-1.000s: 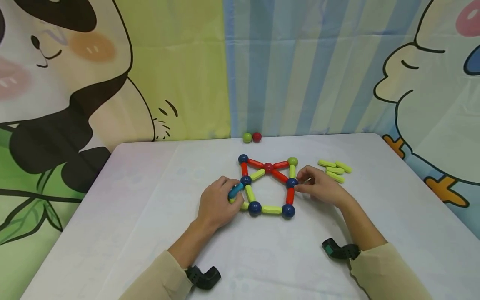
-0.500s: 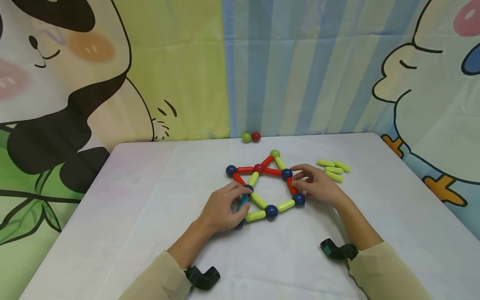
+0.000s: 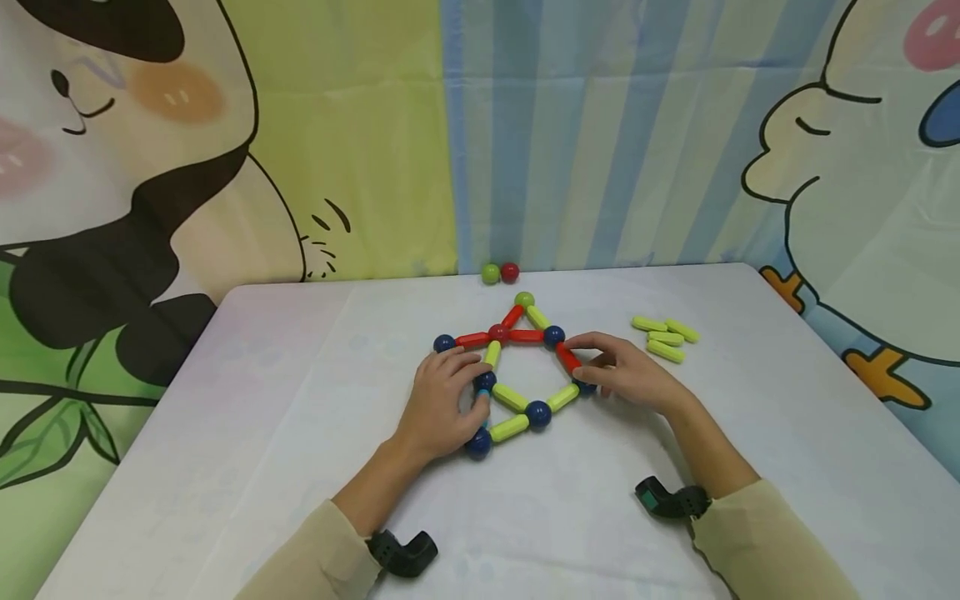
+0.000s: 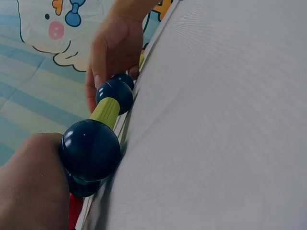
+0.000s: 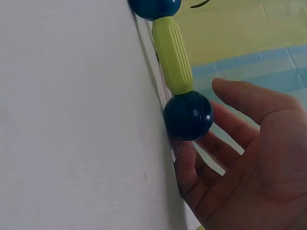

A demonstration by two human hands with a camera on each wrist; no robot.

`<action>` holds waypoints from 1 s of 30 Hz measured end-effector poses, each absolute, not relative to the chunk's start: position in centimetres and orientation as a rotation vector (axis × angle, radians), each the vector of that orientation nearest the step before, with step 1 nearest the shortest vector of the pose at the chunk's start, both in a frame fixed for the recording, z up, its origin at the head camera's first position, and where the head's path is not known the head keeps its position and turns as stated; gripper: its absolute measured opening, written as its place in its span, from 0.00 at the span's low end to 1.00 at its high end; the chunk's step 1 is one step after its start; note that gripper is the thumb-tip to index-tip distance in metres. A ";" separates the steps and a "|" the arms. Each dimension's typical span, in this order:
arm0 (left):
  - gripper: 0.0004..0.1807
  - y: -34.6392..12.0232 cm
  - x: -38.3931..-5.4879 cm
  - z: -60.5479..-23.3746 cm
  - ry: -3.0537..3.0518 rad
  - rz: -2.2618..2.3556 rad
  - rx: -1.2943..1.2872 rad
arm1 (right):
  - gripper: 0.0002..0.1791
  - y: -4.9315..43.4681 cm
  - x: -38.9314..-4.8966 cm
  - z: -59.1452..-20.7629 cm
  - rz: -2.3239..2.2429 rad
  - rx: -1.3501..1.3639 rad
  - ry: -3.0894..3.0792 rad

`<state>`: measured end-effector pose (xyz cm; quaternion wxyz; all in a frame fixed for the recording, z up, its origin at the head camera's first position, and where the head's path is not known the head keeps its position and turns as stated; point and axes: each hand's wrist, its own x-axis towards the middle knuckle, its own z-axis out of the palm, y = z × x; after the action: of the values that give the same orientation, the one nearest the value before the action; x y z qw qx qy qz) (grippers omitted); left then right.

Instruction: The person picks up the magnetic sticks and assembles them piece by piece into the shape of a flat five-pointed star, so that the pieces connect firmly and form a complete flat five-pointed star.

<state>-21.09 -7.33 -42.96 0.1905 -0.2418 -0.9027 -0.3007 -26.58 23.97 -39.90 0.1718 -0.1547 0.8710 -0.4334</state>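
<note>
A frame of magnetic rods and balls lies on the white table, with red rods (image 3: 527, 336), lime-green rods (image 3: 509, 428) and dark blue balls (image 3: 538, 415). My left hand (image 3: 444, 404) is at its left side, thumb and fingers about a blue magnetic rod (image 3: 483, 398) that is mostly hidden between two blue balls. On the right side, my right hand (image 3: 633, 372) touches a red rod (image 3: 567, 359) with straight, spread fingers. In the right wrist view its thumb stands apart from the blue ball (image 5: 189, 116). A green ball (image 3: 524, 300) tops the frame.
Several loose lime-green rods (image 3: 665, 338) lie to the right of the frame. A loose green ball (image 3: 491, 274) and red ball (image 3: 510, 272) sit at the table's back edge, before a cartoon-printed curtain (image 3: 360, 142).
The frame has turned and shifted left, its green-ball corner swinging up and left. The blue rod now lies along the left side between two blue balls. My right hand stayed alongside the frame.
</note>
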 end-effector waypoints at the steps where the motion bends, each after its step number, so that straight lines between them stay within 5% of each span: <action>1: 0.19 -7.4 -21.1 -43.0 -2.549 -0.836 -0.673 | 0.25 23.9 -26.6 -39.9 -1.236 -0.435 2.473; 17: 0.11 -7.5 -21.0 -42.8 -2.562 -0.726 -0.609 | 0.21 28.7 -26.5 -37.5 -1.117 -0.052 3.024; 30: 0.12 -7.2 -21.1 -42.8 -2.588 -0.752 -0.627 | 0.23 32.8 -27.2 -38.1 -0.701 -0.041 2.845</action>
<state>-21.06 -7.24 -42.85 0.1863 -0.2226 -0.9189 -0.2671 -27.18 32.80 -38.08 0.1052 -0.0138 0.9655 -0.2380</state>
